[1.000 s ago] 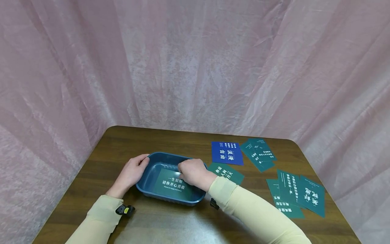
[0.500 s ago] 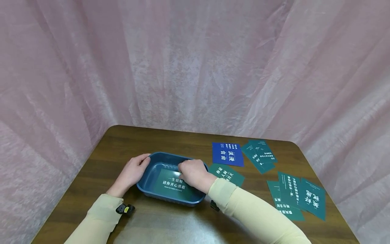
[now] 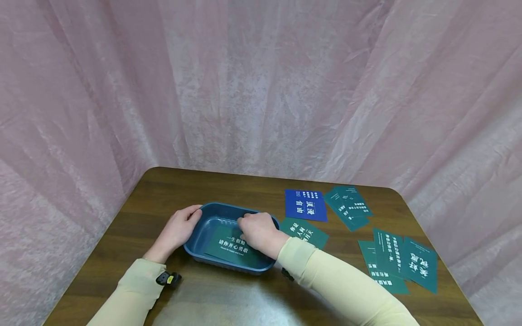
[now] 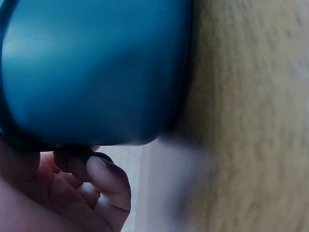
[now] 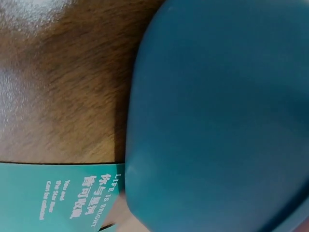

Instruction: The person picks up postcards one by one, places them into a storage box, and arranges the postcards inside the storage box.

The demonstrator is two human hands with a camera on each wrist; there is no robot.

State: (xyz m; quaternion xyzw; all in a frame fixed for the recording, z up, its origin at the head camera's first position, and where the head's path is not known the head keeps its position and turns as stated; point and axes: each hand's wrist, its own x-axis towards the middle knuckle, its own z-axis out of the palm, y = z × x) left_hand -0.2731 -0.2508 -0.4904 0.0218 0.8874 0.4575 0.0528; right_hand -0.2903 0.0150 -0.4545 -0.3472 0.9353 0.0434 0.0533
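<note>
A dark blue plastic basin (image 3: 210, 222) stands on the wooden table, a green printed card (image 3: 222, 240) inside it. My left hand (image 3: 179, 226) grips the basin's left end, thumb on the rim and fingers curled outside below it, as the left wrist view shows. Reaching over the right rim, my right hand (image 3: 259, 231) is inside the basin with curled fingers at the card's upper right edge. It seems to pinch the card, though the fingertips are hidden. In the right wrist view the basin wall (image 5: 207, 116) hides that hand's work.
Right of the basin lies a green card (image 3: 303, 232), partly behind the right wrist. Beyond it are a blue card (image 3: 306, 205) and a pair of overlapping green cards (image 3: 346, 206). More green cards (image 3: 389, 253) overlap near the table's right edge. A pink curtain (image 3: 261, 90) hangs behind.
The card in the basin has shifted slightly to the left and its tilt has changed, so the glare on it is gone. Both hands have stayed almost in place.
</note>
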